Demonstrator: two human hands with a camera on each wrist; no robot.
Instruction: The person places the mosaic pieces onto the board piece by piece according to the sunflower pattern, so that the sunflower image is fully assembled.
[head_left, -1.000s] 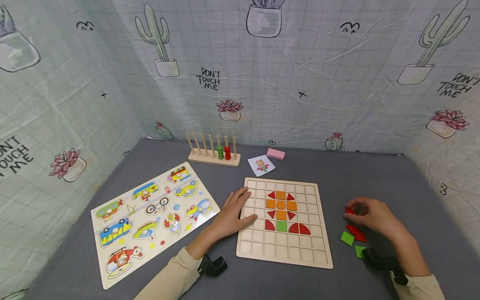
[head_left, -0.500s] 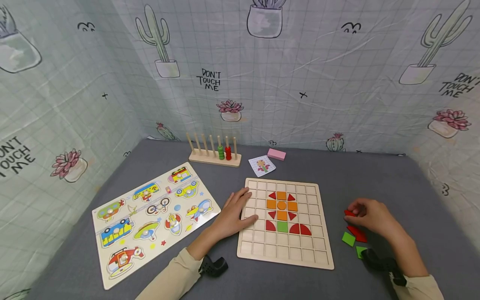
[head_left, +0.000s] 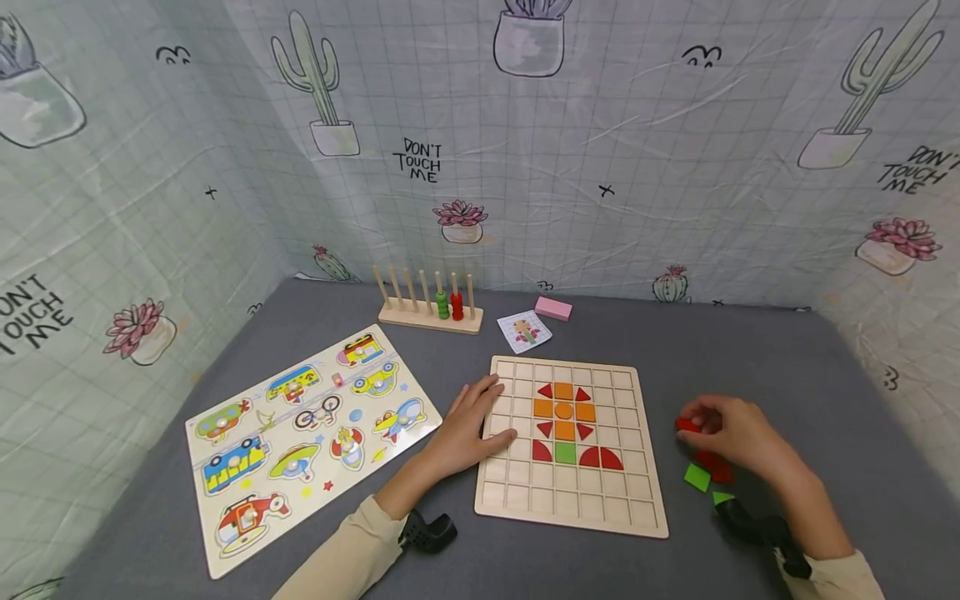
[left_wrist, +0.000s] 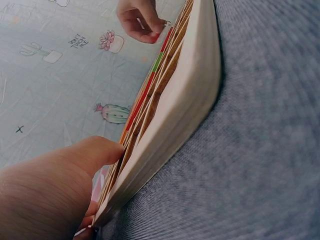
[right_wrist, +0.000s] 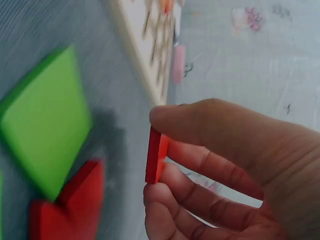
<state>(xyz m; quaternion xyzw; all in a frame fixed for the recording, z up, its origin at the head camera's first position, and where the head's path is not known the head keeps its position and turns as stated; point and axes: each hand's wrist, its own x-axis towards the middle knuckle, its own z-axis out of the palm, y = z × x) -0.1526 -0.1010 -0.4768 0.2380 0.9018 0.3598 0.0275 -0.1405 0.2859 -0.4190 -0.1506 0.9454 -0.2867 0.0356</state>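
A wooden grid board [head_left: 600, 510] carries a pattern of orange squares, red triangles, red rounded tiles and one green square. My left hand [head_left: 467, 433] rests along its left edge, fingers stretched out and thumb lying over the rim. Off the board's right side, my right hand [head_left: 738, 435] pinches a red tile [right_wrist: 154, 156] between thumb and fingers, raised off the table in the right wrist view. Its full outline is partly covered by the fingers. Below that hand lie more red tiles [head_left: 718, 469], a green square tile [head_left: 697, 477] and another green tile [head_left: 722, 498], partly hidden by the wrist camera.
A vehicle puzzle board [head_left: 307, 450] lies left of the grid board. Behind stand a peg rack [head_left: 427, 317] with green and red beads, a pattern card [head_left: 523, 332] and a pink block [head_left: 552, 308]. A printed cloth [head_left: 525, 125] rises behind the table.
My right hand has lifted the red tile from the pile and shifted slightly left with it, toward the board. The left hand has kept its place on the board.
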